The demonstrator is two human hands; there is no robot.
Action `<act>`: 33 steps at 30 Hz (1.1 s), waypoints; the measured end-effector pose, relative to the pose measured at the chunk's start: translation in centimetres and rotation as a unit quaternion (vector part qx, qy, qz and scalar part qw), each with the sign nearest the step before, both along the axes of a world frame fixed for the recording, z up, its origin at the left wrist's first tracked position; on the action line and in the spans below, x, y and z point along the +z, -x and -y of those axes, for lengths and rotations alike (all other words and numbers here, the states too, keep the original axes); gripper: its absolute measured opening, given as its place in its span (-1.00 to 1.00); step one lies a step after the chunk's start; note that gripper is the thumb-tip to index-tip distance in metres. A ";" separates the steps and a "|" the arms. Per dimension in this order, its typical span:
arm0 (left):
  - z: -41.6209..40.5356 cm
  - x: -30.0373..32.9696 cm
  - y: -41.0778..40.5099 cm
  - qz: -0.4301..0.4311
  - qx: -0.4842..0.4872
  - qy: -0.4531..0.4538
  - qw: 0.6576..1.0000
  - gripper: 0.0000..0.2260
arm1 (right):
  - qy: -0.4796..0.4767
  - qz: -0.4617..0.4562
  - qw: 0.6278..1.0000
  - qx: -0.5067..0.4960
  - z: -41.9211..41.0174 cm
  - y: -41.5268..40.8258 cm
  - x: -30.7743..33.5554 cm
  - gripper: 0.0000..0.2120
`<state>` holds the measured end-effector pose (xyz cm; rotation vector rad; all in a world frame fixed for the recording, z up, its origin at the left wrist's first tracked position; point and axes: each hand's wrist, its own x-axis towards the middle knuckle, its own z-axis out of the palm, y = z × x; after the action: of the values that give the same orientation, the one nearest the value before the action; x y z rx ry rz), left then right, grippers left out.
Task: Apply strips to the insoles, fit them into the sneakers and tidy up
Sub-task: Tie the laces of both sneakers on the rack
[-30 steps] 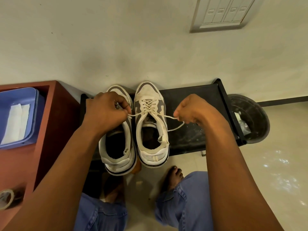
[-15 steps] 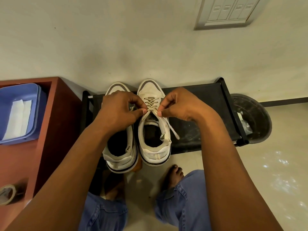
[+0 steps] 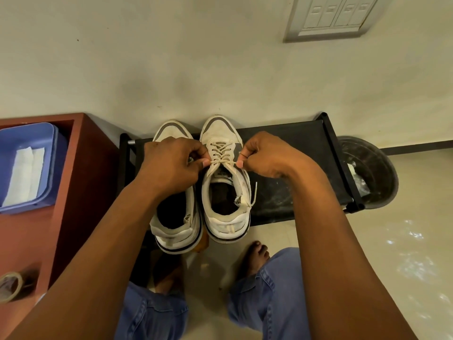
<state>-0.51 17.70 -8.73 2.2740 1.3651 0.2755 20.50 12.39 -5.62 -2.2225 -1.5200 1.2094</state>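
Two white and grey sneakers stand side by side on a black rack (image 3: pixel 294 148), toes to the wall. My left hand (image 3: pixel 171 165) lies over the left sneaker (image 3: pixel 176 217) and pinches one end of the right sneaker's lace (image 3: pixel 221 163). My right hand (image 3: pixel 264 155) pinches the other end at the right sneaker (image 3: pixel 225 192). The lace is stretched tight between both hands across the tongue. A loose lace tail hangs down the shoe's right side. Dark insoles show inside both shoes.
A red-brown cabinet (image 3: pixel 81 192) stands at the left with a blue tray (image 3: pixel 49 168) holding white sheets and a roll of tape (image 3: pixel 9 285). A black bin (image 3: pixel 372 168) stands right of the rack. My bare feet and jeans are below.
My hands came together over the right sneaker's laces and have now drawn slightly apart, pulling the lace taut.
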 end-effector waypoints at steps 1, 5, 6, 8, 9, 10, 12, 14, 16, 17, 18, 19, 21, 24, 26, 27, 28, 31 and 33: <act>0.0 0.0 0.0 0.000 0.002 -0.001 1.000 -0.98 | 0.000 0.001 1.000 0.002 0.0 0.0 0.0 -0.97; -0.1 0.0 0.0 0.005 0.011 0.005 1.000 -0.92 | -0.003 0.001 1.000 0.002 0.0 0.2 0.1 -0.96; -0.1 0.0 0.0 0.009 0.010 0.005 1.000 -0.91 | -0.004 -0.002 1.000 0.001 0.0 0.2 0.1 -0.93; 0.0 0.0 0.0 0.026 0.008 0.009 1.000 -0.90 | -0.013 -0.010 1.000 0.000 0.0 0.2 0.2 -0.85; 0.0 0.0 -0.1 0.037 0.008 0.015 0.999 -0.90 | -0.020 -0.012 1.000 -0.002 -0.1 0.1 0.2 -0.83; 0.0 0.0 -0.1 0.047 0.008 0.023 0.999 -0.91 | -0.026 -0.014 1.000 -0.006 -0.1 0.1 0.2 -0.83; 0.0 0.2 0.0 0.063 0.004 0.041 0.997 -0.91 | -0.032 -0.023 0.999 -0.010 -0.2 -0.1 0.1 -0.84; -0.1 0.3 0.2 0.077 -0.007 0.068 0.995 -0.89 | -0.031 -0.031 0.999 -0.014 -0.1 -0.2 0.1 -0.88; -0.1 0.6 0.6 0.093 -0.022 0.104 0.990 -0.83 | -0.026 -0.041 0.999 -0.020 0.1 -0.5 0.3 -0.95; -0.1 0.7 0.7 0.097 -0.028 0.114 0.988 -0.81 | -0.021 -0.047 0.998 -0.023 0.2 -0.6 0.4 -0.92; -0.1 0.8 0.8 0.098 -0.030 0.117 0.988 -0.80 | -0.015 -0.053 0.998 -0.027 0.3 -0.7 0.4 -0.86; -0.1 0.8 0.7 0.099 -0.029 0.114 0.988 -0.80 | -0.010 -0.060 0.998 -0.031 0.4 -0.8 0.5 -0.81; 0.0 0.7 0.5 0.097 -0.025 0.098 0.990 -0.84 | -0.006 -0.071 0.997 -0.040 0.5 -0.7 0.5 -0.75; -0.1 0.6 0.5 0.062 -0.024 0.052 0.996 -0.94 | -0.022 -0.089 0.994 -0.064 0.4 -0.3 0.7 -0.72; -0.1 0.6 0.6 0.028 -0.027 0.016 0.999 -0.97 | -0.031 -0.106 0.991 -0.079 0.3 -0.1 0.8 -0.71; -0.1 0.6 0.5 0.010 -0.028 0.005 1.000 -0.94 | -0.034 -0.115 0.989 -0.088 0.3 0.0 0.9 -0.71; 0.0 0.6 0.3 -0.010 -0.029 0.001 1.000 -0.90 | -0.038 -0.125 0.987 -0.096 0.3 0.1 1.0 -0.71; 0.4 0.3 -0.5 -0.062 -0.027 0.010 0.998 -0.76 | -0.057 -0.169 0.977 -0.120 0.3 0.3 1.2 -0.72; 0.7 0.2 -0.8 -0.078 -0.026 -0.002 0.997 -0.67 | -0.069 -0.193 0.969 -0.135 0.2 0.5 1.3 -0.74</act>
<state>0.32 17.03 -8.54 2.3726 1.3787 0.0861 19.98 12.14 -4.35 -1.8887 -1.0787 1.3062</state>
